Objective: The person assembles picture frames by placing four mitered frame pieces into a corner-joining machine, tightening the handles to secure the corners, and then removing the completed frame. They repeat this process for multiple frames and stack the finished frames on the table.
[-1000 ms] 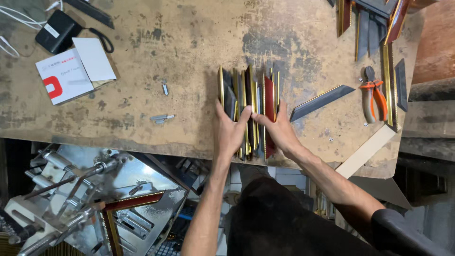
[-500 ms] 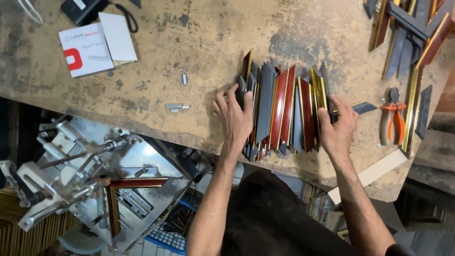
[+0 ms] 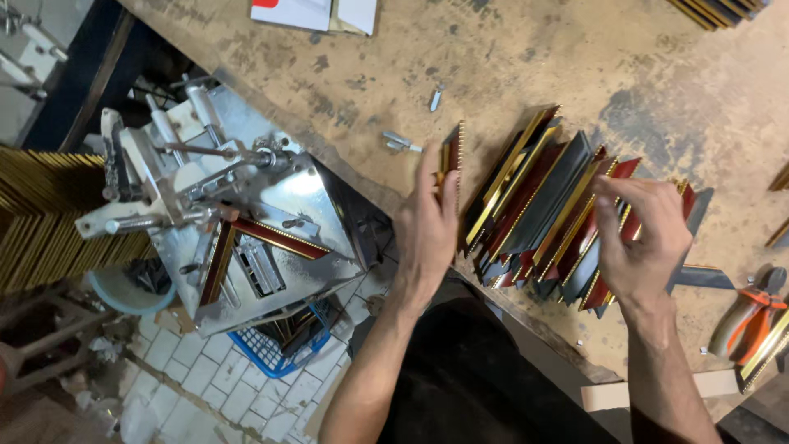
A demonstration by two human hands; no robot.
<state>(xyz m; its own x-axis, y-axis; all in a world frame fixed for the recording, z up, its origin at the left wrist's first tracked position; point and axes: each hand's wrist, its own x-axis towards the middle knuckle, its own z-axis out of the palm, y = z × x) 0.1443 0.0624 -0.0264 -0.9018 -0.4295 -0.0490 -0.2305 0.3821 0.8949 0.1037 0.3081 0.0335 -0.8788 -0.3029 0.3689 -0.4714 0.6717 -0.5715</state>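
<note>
A row of short frame-moulding pieces (image 3: 542, 205), red, dark and gold-edged, stands on edge near the front of the worn wooden bench (image 3: 526, 57). My left hand (image 3: 427, 226) holds one single moulding piece (image 3: 450, 156) with a beaded gold edge, apart from the left end of the row. My right hand (image 3: 645, 247) is over the right end of the row. Its fingers are bent and apart, touching the tops of the pieces. The hand hides part of the last pieces.
A metal frame-joining machine (image 3: 189, 189) stands below the bench at left, with a red and gold moulding (image 3: 275, 238) in it. Stacked gold mouldings (image 3: 37, 222) lie far left, with a blue basket (image 3: 275, 349) on the floor. Orange-handled pliers (image 3: 752, 312), loose bolts (image 3: 403, 144) and a white booklet (image 3: 312, 12) lie on the bench.
The view has shifted right and closer. My left hand has drawn one piece away from the left end of the row. My right hand has lifted from gripping the right end to its tops.
</note>
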